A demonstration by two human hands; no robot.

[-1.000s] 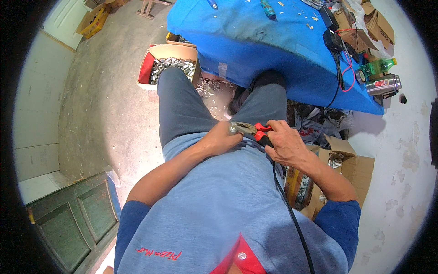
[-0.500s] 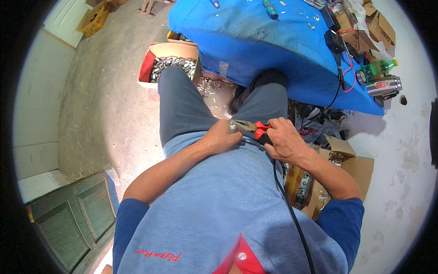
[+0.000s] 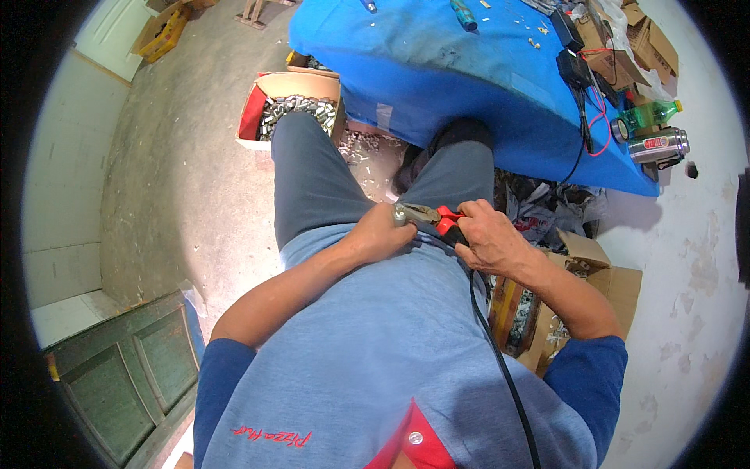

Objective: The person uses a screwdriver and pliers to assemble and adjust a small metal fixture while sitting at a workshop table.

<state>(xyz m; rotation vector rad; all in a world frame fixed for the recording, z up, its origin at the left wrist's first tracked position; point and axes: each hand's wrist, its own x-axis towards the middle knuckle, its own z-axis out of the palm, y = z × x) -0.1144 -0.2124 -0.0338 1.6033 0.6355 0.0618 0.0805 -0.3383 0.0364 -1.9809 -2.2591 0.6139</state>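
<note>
Above my lap, my left hand (image 3: pixel 383 233) is closed around a small silvery metal cylinder (image 3: pixel 399 213), whose end shows between thumb and fingers. My right hand (image 3: pixel 491 237) grips the red and black handles of a pair of pliers (image 3: pixel 448 221). The pliers' jaws point left and meet the cylinder at my left hand. Whether the jaws are clamped on it, I cannot tell. Beyond my left knee stands a cardboard box (image 3: pixel 248 144) holding many similar short metal cylinders (image 3: pixel 297 105).
A table with a blue cloth (image 3: pixel 437 86) stands ahead, bearing a teal-handled tool (image 3: pixel 463 16) and black power adapters (image 3: pixel 574 70). At right are a steel thermos (image 3: pixel 658 146), a green bottle (image 3: pixel 652 114) and an open carton (image 3: pixel 617 293). A black cable (image 3: pixel 500 359) runs down over my shirt.
Almost nothing differs. Both hands keep their grip, and the pliers stay at the cylinder with only a very slight shift.
</note>
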